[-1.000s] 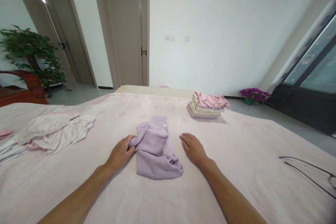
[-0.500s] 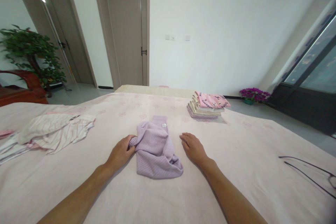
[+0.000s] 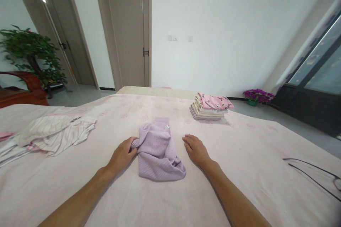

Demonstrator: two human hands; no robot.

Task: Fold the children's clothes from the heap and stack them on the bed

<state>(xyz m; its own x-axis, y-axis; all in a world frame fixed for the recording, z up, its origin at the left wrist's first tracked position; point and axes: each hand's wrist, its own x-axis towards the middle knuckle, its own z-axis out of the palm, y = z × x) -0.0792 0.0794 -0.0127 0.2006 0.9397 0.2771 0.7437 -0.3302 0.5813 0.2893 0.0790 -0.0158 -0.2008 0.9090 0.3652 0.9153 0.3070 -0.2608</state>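
Note:
A lilac ribbed garment (image 3: 158,152) lies bunched on the pale pink sheet (image 3: 165,205) in front of me, with a small white label near its far end. Its left edge is pinched between the thumb and fingers of my left hand (image 3: 124,153). To the right of the garment, apart from it, my right hand (image 3: 196,150) rests on the sheet with fingers stretched out and nothing in them. The garment's exact kind cannot be made out from its folds.
A stack of folded clothes (image 3: 210,108), pink on top, stands at the far right of the garment. Loose striped clothes (image 3: 61,131) lie to the left. Eyeglasses (image 3: 314,173) rest near the right edge. Beyond the sheet are a door (image 3: 128,35) and purple flowers (image 3: 258,95).

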